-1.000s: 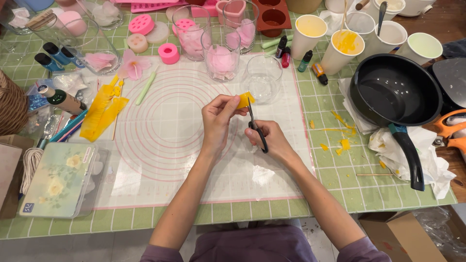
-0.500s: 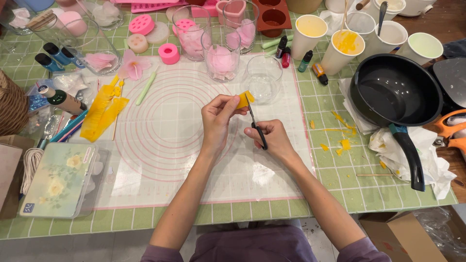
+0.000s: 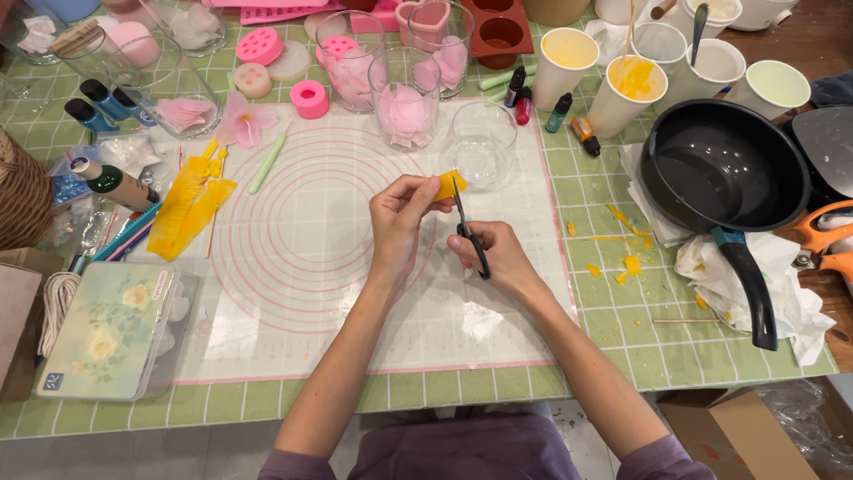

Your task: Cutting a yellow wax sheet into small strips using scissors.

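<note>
scissors (image 3: 471,233) slightly nearer yellow piece (image 3: 447,185)

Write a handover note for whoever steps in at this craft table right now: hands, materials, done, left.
Left hand: fingers pinch a small yellow wax piece above the silicone mat.
Right hand: grips small black scissors, blades at the piece's edge.
Done: yellow cut strips lie at the mat's left edge; yellow scraps lie right of the mat, near the black pan.
Left: trimming of the held piece looks unfinished; the empty clear glass stands just beyond the hands.
</note>
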